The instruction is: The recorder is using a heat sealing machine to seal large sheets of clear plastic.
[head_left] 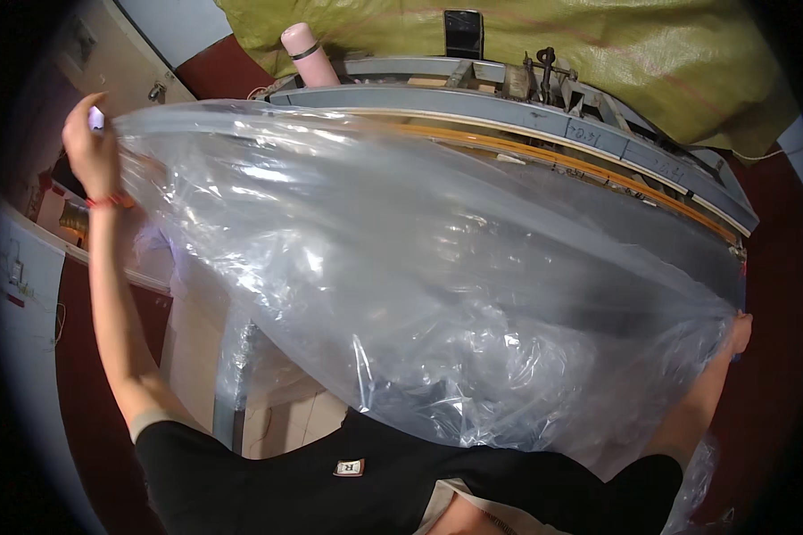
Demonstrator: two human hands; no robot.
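A large sheet of clear plastic film (pixel 375 241) is stretched wide between my two raised arms, wrinkled and shiny with reflections. My left hand (pixel 91 150), with a red band at the wrist, is closed on the film's upper left corner. Far to the right, my right hand (pixel 740 333) is closed on the film's right edge; its fingers are partly hidden. Through and beyond the film shows a dark grey flat surface (pixel 633 214) of a machine or bench. The film's lower part hangs down in front of my chest.
Behind the film runs a long grey metal frame (pixel 509 111) with an orange strip (pixel 544 156) and a metal clamp (pixel 549 71). A pink bottle (pixel 310 55) stands at the back left. Yellow-green woven sheeting (pixel 651 62) covers the back. A metal leg (pixel 232 374) stands at lower left.
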